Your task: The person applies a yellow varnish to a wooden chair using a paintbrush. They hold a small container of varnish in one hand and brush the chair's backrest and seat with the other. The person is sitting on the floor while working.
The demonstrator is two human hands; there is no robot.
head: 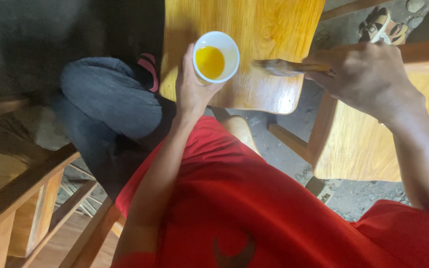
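Left hand [190,89] holds white cup [216,55], yellow liquid inside; right hand [361,74] holds brush [286,67].

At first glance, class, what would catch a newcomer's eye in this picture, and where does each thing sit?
First the white cup of bright yellow liquid, top centre, held in the left hand over a glossy wooden panel. Next the brush in the right hand, upper right, its bristles lying on that panel. Then the red shirt filling the lower half.
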